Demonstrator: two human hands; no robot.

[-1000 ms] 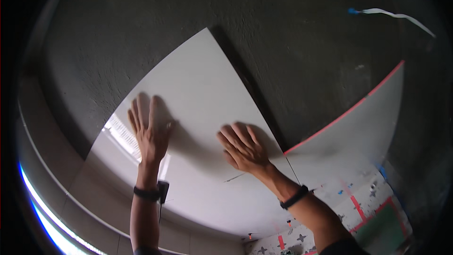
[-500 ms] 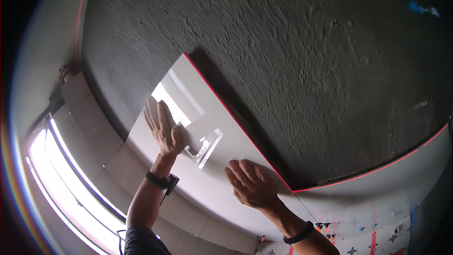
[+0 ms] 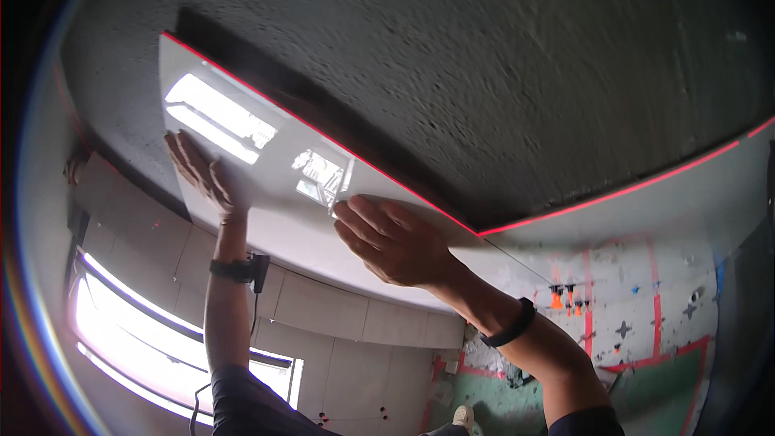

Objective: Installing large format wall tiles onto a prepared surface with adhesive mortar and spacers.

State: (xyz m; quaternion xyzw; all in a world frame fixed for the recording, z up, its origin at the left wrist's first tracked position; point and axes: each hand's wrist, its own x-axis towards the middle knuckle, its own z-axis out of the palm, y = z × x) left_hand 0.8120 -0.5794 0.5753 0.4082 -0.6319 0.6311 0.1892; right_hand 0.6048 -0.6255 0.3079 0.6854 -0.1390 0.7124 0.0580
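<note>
My left hand (image 3: 203, 176) rests against the left part of a glossy white tile (image 3: 281, 165), fingers stretched out. Nothing is gripped in it. Lower on the same tile, close to its right end, my right hand (image 3: 391, 241) presses with fingers extended side by side and its back toward me; the palm is hidden. The tile stands against a grey, rough mortar wall (image 3: 517, 89), and a red laser line runs along its upper edge. A shadow falls on the mortar just above that edge. Both wrists wear dark bands; the left one carries a small box with a cable.
Beside the tile's right end, further pale tiles (image 3: 646, 214) continue the row under the red line. Orange-topped spacers (image 3: 557, 297) show lower right, near a green floor area (image 3: 508, 404) with red tape. A bright window (image 3: 137, 331) is at lower left, with tiled wall around it.
The view has shifted, so the tile appears further left and higher, and more floor shows. Both hands stay at the tile; my right hand has moved along it toward its middle.
</note>
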